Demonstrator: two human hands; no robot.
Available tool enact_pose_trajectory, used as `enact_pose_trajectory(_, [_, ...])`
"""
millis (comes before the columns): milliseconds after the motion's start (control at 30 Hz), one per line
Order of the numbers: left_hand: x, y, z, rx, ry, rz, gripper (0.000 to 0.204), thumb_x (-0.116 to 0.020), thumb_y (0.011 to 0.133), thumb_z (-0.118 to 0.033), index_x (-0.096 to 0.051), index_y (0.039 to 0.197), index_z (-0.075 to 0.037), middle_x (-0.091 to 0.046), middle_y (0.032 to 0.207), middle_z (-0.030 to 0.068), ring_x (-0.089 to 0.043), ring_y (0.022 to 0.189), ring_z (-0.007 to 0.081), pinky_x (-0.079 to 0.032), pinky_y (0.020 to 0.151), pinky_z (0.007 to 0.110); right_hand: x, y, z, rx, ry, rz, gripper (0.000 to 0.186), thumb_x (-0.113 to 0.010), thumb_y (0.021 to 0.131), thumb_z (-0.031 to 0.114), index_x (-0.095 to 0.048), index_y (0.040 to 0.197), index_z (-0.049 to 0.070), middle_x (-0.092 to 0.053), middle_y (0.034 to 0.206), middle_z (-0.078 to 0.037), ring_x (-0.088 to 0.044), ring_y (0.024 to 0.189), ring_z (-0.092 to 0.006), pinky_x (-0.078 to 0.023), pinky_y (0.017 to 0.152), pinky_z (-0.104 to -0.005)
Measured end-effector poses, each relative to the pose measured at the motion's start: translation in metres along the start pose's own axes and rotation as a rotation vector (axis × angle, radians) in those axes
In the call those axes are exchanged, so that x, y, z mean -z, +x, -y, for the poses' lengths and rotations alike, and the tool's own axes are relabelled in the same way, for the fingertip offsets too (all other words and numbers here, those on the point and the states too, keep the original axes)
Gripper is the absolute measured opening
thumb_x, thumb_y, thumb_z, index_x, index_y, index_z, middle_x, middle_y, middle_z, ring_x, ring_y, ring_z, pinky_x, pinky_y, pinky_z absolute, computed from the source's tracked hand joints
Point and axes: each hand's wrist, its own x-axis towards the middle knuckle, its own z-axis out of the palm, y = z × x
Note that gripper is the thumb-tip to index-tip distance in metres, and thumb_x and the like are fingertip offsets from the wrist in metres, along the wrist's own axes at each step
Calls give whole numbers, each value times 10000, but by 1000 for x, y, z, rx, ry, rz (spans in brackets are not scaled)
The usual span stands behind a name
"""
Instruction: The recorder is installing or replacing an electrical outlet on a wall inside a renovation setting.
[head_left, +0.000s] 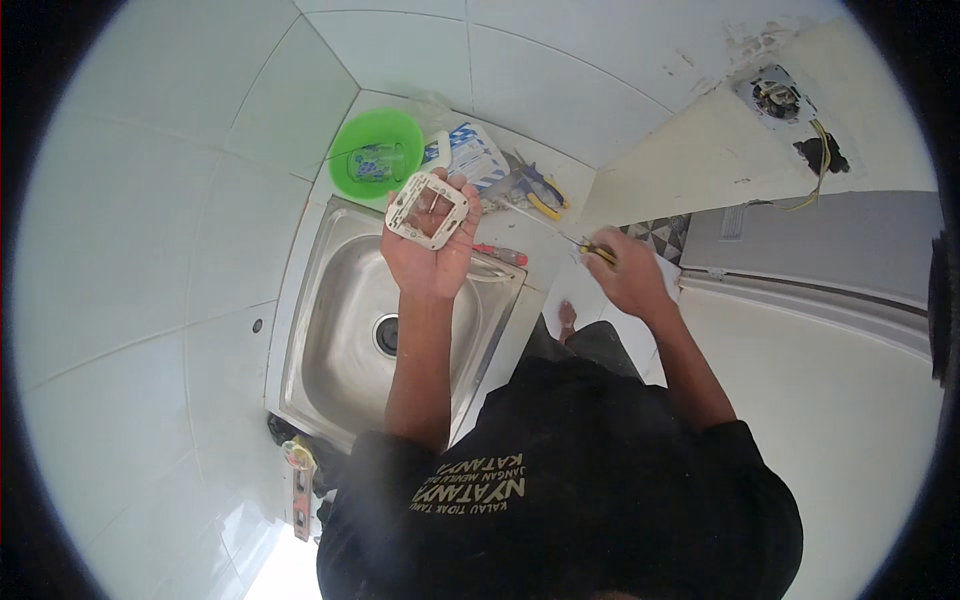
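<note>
My left hand is palm up over the sink, with a white square switch or socket frame resting on the palm and fingers. Through the frame's opening, a small thin metal piece, perhaps a screw, shows against the hand. To the right, my right hand grips a screwdriver by its yellow and black handle. Its long thin shaft points up and left toward the counter, apart from the frame. A second screwdriver with a red handle lies beside the sink, just right of my left wrist.
Below my left arm is a steel sink. A green basin, a blue-and-white package and blue-yellow pliers crowd the far counter. Upper right, an exposed wall fitting trails wires. A spirit level stands lower left.
</note>
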Motion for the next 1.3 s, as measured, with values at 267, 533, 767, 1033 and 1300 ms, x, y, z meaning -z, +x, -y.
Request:
enact_pose_trajectory(267, [-20, 27, 45, 45, 209, -27, 454, -453, 943, -320, -592, 1142, 64, -638, 1042, 218, -629, 965, 356, -515, 909, 467, 63, -55, 41, 82, 124, -261, 199, -721, 785, 149, -642, 932, 41, -673, 823, -137, -668, 720, -296, -518, 666, -371])
enact_pose_trajectory(533, [-42, 42, 76, 116, 278, 34, 466, -465, 928, -333, -595, 1147, 57, -637, 1011, 196, -624, 964, 349, -519, 880, 447, 77, -67, 26, 65, 108, -389, 189, -723, 765, 103, -648, 924, 33, -681, 815, -128, -667, 682, -277, -518, 626, -341])
enact_pose_trajectory(767, [-56, 52, 92, 134, 272, -1, 466, -463, 925, -317, -581, 1152, 73, -626, 1018, 184, -614, 960, 333, -517, 892, 439, 83, -74, 23, -54, 191, -391, 222, -733, 786, 165, -646, 940, 30, -681, 844, -147, -678, 745, -309, -532, 689, -370])
enact_pose_trajectory(1033, [-57, 62, 95, 198, 303, 61, 474, -454, 927, -319, -570, 1148, 84, -615, 997, 172, -601, 955, 327, -507, 897, 423, 82, -73, 23, 6, 163, -498, 189, -720, 762, 77, -641, 923, 16, -682, 795, -130, -676, 678, -241, -524, 638, -311])
enact_pose_trajectory(1300, [-63, 60, 100, 175, 402, -50, 488, -437, 927, -336, -573, 1135, 84, -568, 857, 129, -595, 918, 329, -504, 861, 403, 82, -75, 25, -49, 194, -491, 200, -722, 758, 78, -640, 928, 12, -691, 818, -136, -684, 692, -263, -535, 648, -323])
